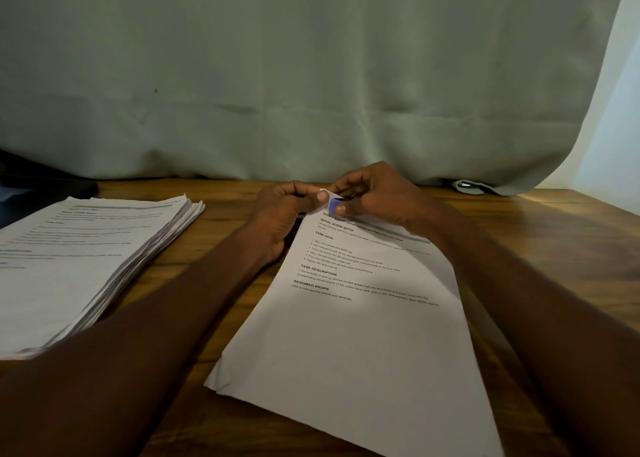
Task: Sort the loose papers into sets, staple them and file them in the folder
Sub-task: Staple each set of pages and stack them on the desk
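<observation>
Pinching paper set (349, 318) corner, fingers (322, 196), possibly stapler (334, 205)

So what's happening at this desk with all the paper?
A person is working on a set of printed sheets lying on the wooden table. The left hand pinches its top corner, while the right hand presses a small blue stapler onto that corner. A thick stack of papers lies to the left.
</observation>
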`<state>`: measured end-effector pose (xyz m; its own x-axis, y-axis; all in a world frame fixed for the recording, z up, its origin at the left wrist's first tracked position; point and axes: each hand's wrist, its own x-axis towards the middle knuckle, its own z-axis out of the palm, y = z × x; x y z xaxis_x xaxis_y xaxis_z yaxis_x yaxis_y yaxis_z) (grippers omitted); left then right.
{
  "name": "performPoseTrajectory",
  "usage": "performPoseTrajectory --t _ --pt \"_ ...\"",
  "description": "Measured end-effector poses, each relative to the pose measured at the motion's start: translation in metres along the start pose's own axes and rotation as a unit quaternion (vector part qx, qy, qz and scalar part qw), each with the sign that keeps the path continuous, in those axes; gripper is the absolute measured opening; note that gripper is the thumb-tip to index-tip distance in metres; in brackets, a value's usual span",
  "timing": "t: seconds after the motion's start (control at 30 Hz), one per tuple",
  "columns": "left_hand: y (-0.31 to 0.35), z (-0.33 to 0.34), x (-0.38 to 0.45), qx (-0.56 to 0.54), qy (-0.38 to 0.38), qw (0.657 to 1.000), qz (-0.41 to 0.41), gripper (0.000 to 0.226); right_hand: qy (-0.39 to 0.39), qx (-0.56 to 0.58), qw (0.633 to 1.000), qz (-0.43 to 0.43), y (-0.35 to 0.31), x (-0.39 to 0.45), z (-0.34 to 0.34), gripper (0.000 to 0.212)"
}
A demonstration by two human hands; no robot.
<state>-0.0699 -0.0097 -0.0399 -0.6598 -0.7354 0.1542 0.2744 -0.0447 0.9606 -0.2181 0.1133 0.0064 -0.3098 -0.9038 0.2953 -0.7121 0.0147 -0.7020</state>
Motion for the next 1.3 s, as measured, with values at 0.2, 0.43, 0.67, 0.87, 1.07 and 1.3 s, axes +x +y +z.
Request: performPoseTrajectory --t 0.2,0.43,0.67,0.87,1.07,1.3 --pt "0.004 -0.001 -0.001 -0.009 -0.010 1.000 -0.019 0.016 0.027 -0.007 0.999 0.018 -0.004 0.000 0.007 0.034" --pt "0.008 -0.004 -0.004 -0.018 0.009 0.999 -0.036 0.024 0.025 0.035 0.999 0.002 0.004 0.001 0.015 0.025" --pt "0.010 -0.004 0.000 0.004 0.039 0.999 -0.033 0.009 0.085 0.136 0.986 0.037 0.012 0.008 0.009 0.026" --pt "0.007 -0.007 0.004 0.039 0.071 0.996 -0.022 0.012 0.207 0.083 0.974 0.035 0.019 0.008 0.004 0.023" --pt "0.014 -0.019 0.004 -0.013 0.107 0.994 -0.012 0.024 0.252 -0.084 0.953 0.143 0.033 0.006 -0.014 0.031" --pt "0.013 -0.018 0.005 0.020 0.125 0.992 0.012 0.037 0.202 -0.074 0.963 0.164 0.047 0.005 -0.009 0.024"
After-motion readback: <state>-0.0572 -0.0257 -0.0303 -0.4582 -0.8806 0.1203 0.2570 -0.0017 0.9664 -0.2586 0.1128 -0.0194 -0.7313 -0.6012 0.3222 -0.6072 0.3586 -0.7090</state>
